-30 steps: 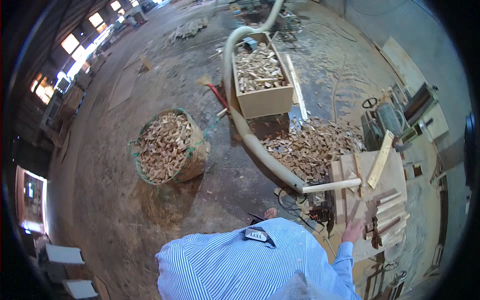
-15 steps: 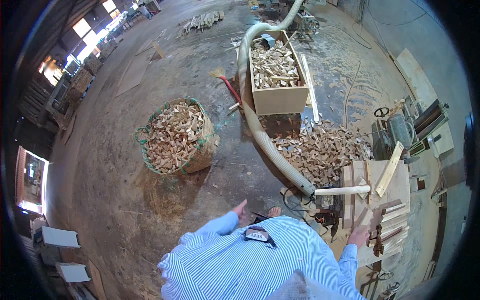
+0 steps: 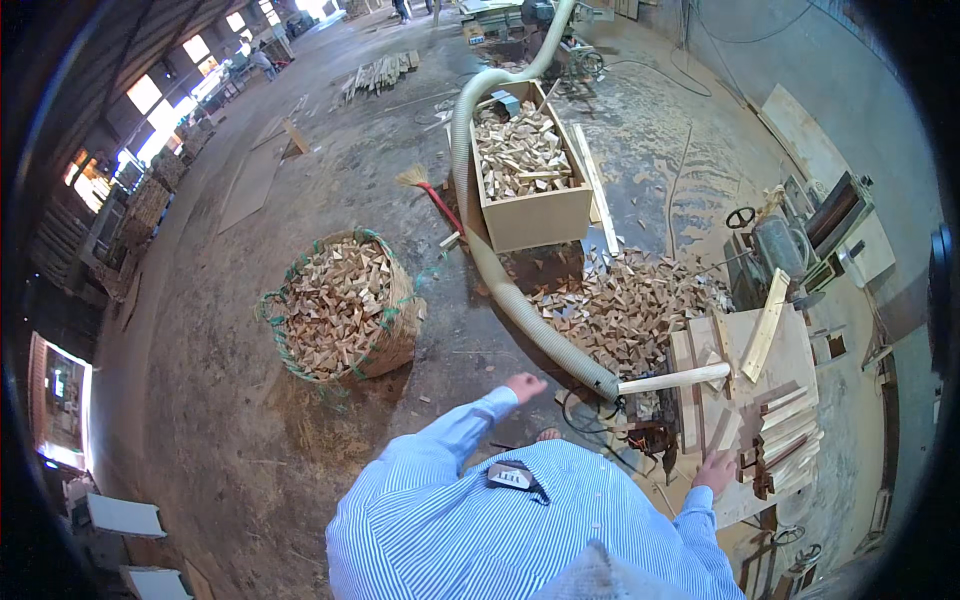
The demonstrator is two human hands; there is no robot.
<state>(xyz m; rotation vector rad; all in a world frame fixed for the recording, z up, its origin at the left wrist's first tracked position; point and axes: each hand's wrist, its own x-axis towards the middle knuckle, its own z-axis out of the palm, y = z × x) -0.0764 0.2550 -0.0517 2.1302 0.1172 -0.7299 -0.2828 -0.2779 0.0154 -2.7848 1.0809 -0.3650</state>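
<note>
My left hand (image 3: 525, 386) is held out over the floor in front of my body, its fingers apart and holding nothing. It is nearest to the lower end of a ribbed, cream-coloured hose (image 3: 560, 346). On the right, my right hand (image 3: 716, 472) is at the near end of a short wooden block (image 3: 727, 430), with its fingers closed about that end. The block lies on a wooden work table (image 3: 690, 375). Beside it, several wood strips (image 3: 788, 440) lie together. A round wooden stick (image 3: 675, 381) runs from the hose end onto the table.
A woven basket (image 3: 398, 345) full of wood offcuts stands on the left. Ahead is a wooden box (image 3: 540, 218) of offcuts, and a loose heap (image 3: 640, 305) lies between it and the table. A red-handled broom (image 3: 438, 203) lies beside the hose. Machinery (image 3: 780, 245) stands at right.
My left hand has moved forward and to the right, away from my body. My right hand stays at the wooden block. The whole view has shifted slightly.
</note>
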